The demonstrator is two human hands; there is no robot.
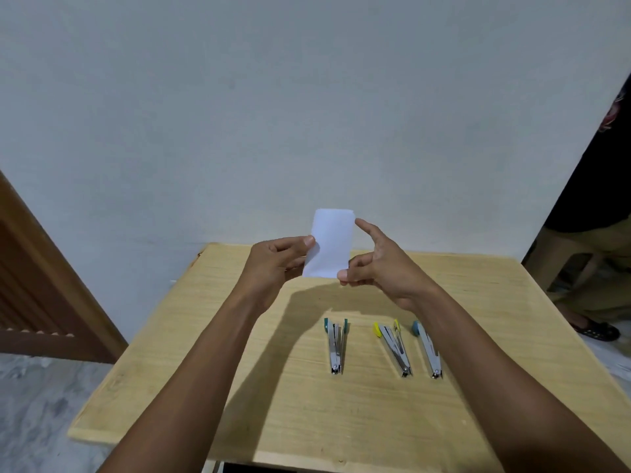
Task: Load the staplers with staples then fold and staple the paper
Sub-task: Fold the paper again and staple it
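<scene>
Two hands hold the paper (331,247) up off the table (170,387). Left hand (273,264) pinches its left edge, right hand (382,264) pinches the lower right corner, index finger (367,228) straight, likely squaring a fold. Three staplers (336,346) lie below the grip, untouched.

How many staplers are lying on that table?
3, side by side on the table: teal-tipped stapler on the left, yellow-tipped stapler in the middle, blue-tipped stapler on the right. None seems hidden.

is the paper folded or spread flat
Folded, it seems: the paper is a small rectangle with a doubled top edge, pinched in the left hand.
</scene>
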